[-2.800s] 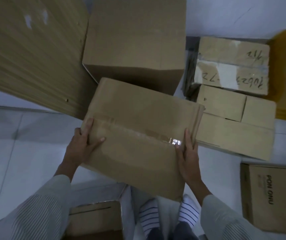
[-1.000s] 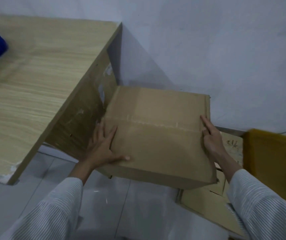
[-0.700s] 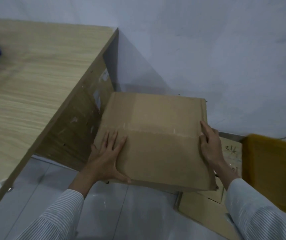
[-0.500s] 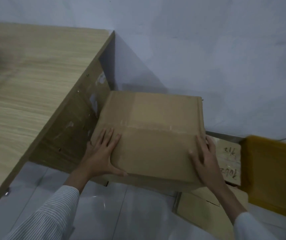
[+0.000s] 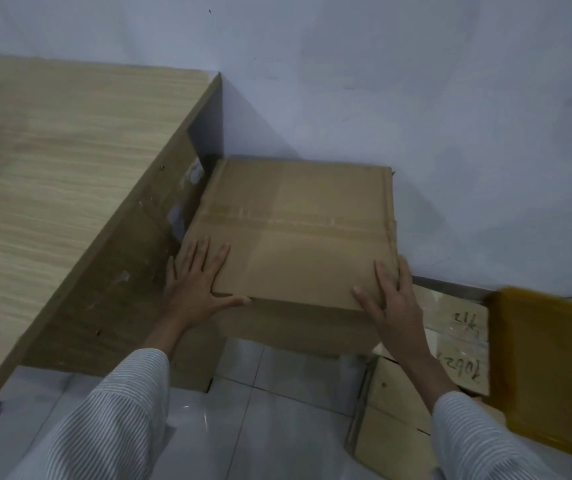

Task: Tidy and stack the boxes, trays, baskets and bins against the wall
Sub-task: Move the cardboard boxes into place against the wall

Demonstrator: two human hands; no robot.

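Pressing down on a taped cardboard box (image 5: 295, 233) at the centre of the frame, the person is working with both hands flat, and the single head view is showing it all from above. The left hand (image 5: 198, 285) is lying wide, fingers spread straight on the box's near left corner, with the thumb hooked along the front edge. The right hand (image 5: 390, 299) is resting on the near right corner, fingers straight and slightly spread over the top, gripping nothing. Both palms are sitting at the front corners, probably so the box can be pushed back squarely.

The box is sitting on a lower cardboard box (image 5: 295, 329), whose front face is showing in shadow beneath it. Its far edge is lying against the white wall (image 5: 416, 98), and its left side is sitting just beside the side panel of the wooden desk (image 5: 70, 168) in the left half of the frame; that corner is likely being used to keep the stack braced.

Lower right, a flatter carton with handwritten marks (image 5: 461, 348) is lying on the tiled floor (image 5: 260, 410), and a yellow bin (image 5: 551, 368) is standing at the right edge, blurred. These appear to be waiting for tidying. Striped sleeves are filling the bottom of the frame.
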